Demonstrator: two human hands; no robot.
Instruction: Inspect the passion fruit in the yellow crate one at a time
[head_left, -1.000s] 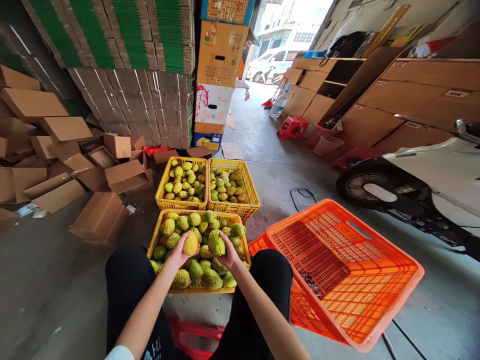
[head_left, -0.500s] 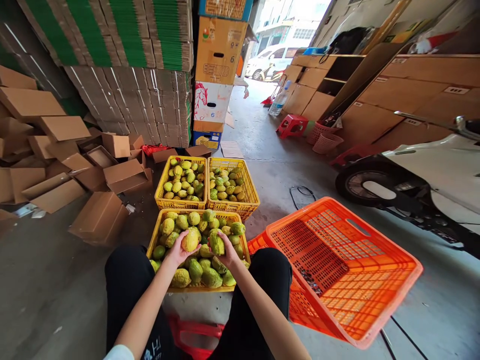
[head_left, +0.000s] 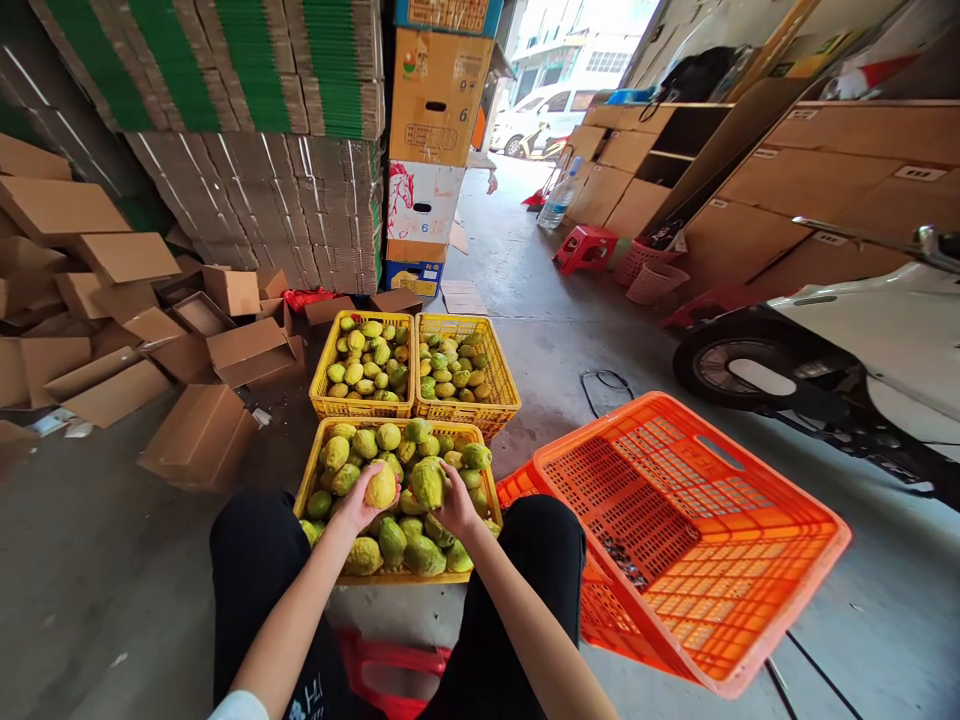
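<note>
I sit over a yellow crate [head_left: 315, 462] heaped with green and yellow fruit. My left hand [head_left: 358, 508] is closed round a yellow fruit [head_left: 381, 487], held just above the heap. My right hand [head_left: 456, 504] grips a greener fruit [head_left: 427, 482] beside it, the two fruits nearly touching. Both forearms reach forward between my knees in black trousers.
Two more yellow crates of fruit [head_left: 365, 365] [head_left: 459, 368] stand behind. A tilted, nearly bare orange crate [head_left: 679, 535] rests at my right on another. Loose cardboard boxes [head_left: 202, 435] lie left, stacked flat cartons [head_left: 270, 130] behind, a white scooter [head_left: 847, 365] at right. A red stool [head_left: 390, 670] is under me.
Both hands stay over the near crate. The right hand has turned its green fruit and brought it slightly closer to the yellow one.
</note>
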